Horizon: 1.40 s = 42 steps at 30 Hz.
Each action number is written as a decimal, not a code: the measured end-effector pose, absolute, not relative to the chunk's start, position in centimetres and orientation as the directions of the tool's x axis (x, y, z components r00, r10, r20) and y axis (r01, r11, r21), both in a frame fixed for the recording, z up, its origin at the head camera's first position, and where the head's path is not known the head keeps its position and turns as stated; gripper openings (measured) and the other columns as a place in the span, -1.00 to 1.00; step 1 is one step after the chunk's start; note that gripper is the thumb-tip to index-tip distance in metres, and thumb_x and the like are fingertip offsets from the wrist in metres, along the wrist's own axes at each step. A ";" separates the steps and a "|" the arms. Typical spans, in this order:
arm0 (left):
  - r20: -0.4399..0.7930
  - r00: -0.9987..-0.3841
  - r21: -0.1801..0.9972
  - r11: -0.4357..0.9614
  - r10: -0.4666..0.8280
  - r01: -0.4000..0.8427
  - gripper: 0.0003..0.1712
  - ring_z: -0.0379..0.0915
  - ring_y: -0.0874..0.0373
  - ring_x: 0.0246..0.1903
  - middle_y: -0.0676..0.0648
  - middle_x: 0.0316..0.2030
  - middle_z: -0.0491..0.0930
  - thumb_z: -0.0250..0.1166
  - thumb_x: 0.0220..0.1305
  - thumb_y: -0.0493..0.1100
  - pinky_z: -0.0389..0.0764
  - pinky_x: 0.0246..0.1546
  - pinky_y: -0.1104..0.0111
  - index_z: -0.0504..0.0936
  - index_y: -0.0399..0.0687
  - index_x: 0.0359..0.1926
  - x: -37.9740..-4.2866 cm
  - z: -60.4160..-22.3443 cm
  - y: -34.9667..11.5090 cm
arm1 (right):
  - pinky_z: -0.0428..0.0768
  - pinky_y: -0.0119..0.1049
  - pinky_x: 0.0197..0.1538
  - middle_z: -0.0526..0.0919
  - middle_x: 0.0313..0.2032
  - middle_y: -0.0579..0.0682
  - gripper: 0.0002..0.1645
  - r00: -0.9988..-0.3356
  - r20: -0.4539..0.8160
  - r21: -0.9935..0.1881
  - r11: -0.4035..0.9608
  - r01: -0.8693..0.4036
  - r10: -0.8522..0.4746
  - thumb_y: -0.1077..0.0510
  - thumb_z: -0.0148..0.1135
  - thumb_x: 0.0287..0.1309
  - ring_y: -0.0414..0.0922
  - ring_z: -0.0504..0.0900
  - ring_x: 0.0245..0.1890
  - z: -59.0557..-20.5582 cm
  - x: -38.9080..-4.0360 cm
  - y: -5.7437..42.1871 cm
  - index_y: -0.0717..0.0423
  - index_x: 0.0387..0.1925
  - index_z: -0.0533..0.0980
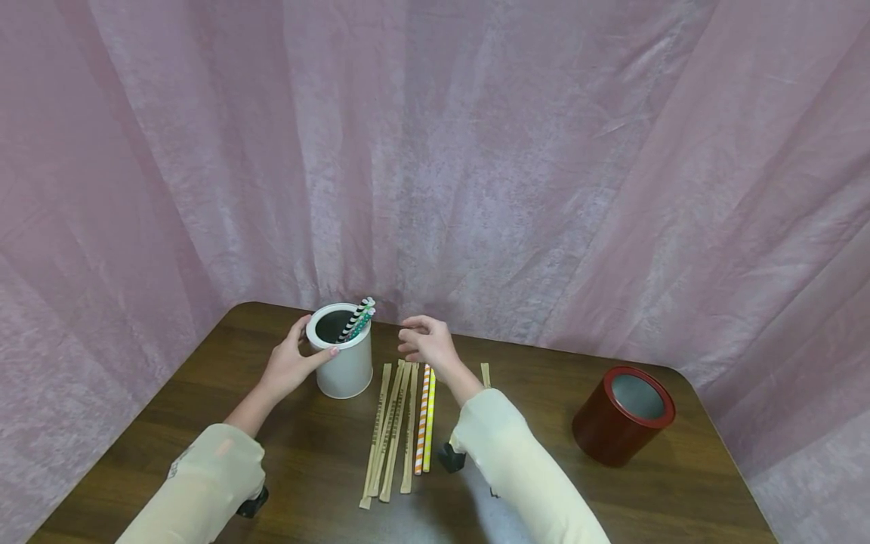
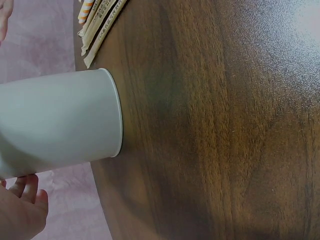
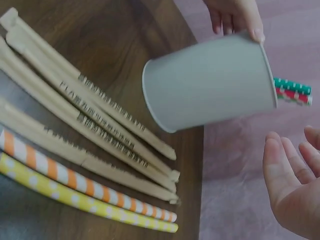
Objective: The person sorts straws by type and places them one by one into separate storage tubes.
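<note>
A white can (image 1: 345, 372) stands upright on the table at the left. Around its upper part curves my left hand (image 1: 288, 366), thumb near the front rim and fingers on the far left side. Patterned paper straws (image 1: 356, 321) lean inside, their tops poking out past the right rim; green and red ones (image 3: 292, 86) show in the right wrist view. To the right of the can, my right hand (image 1: 431, 347) hovers over the far ends of the loose straws, fingers loosely bent and holding nothing. Below it lie an orange-striped straw (image 1: 422, 427) and a yellow dotted straw (image 1: 430, 423).
Several straws in printed paper wrappers (image 1: 389, 431) lie side by side left of the striped one. Another wrapped straw (image 1: 485, 374) shows partly behind the right forearm. A red can (image 1: 605, 425) stands at the right of the wooden table (image 1: 537, 378); a pink curtain (image 1: 489, 189) hangs behind.
</note>
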<state>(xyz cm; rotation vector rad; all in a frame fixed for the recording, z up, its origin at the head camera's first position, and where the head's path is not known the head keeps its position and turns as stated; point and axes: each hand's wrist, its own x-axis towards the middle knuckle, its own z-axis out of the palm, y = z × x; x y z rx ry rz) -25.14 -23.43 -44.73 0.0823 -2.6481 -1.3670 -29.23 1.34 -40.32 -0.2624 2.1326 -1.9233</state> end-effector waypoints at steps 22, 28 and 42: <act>0.117 -0.986 0.812 0.584 -0.123 0.023 0.03 0.14 -0.19 0.19 -0.27 0.22 0.21 0.26 -0.04 0.24 0.23 0.08 -0.09 -0.05 -0.06 0.33 -25.0 -44.6 -23.4 | 0.56 -0.01 -0.22 0.49 -0.33 0.03 -0.43 -0.947 -0.201 -0.975 0.146 0.168 -0.250 0.25 0.16 0.05 -0.07 0.55 -0.46 -46.6 -29.1 5.5 0.19 0.12 0.25; 0.116 -0.986 0.815 0.579 -0.120 0.026 0.04 0.14 -0.19 0.19 -0.27 0.23 0.20 0.26 -0.04 0.24 0.24 0.08 -0.09 -0.05 -0.06 0.33 -25.0 -44.7 -23.4 | 0.59 -0.08 -0.33 0.46 -0.36 0.07 -0.38 -0.945 -0.211 -0.964 0.211 0.160 -0.249 0.27 0.18 0.03 -0.04 0.53 -0.49 -48.8 -28.7 5.9 0.27 0.14 0.21; 0.120 -0.988 0.813 0.581 -0.098 0.042 0.07 0.09 -0.22 0.21 -0.27 0.26 0.14 0.24 -0.04 0.27 0.22 0.08 -0.11 -0.10 -0.05 0.34 -24.9 -44.3 -23.3 | 0.50 -0.37 -0.69 0.46 -0.62 0.01 -0.53 -0.975 -0.120 -0.901 0.432 0.027 -0.188 0.37 0.22 -0.09 -0.21 0.41 -0.74 -51.6 -27.7 6.0 0.35 -0.07 0.33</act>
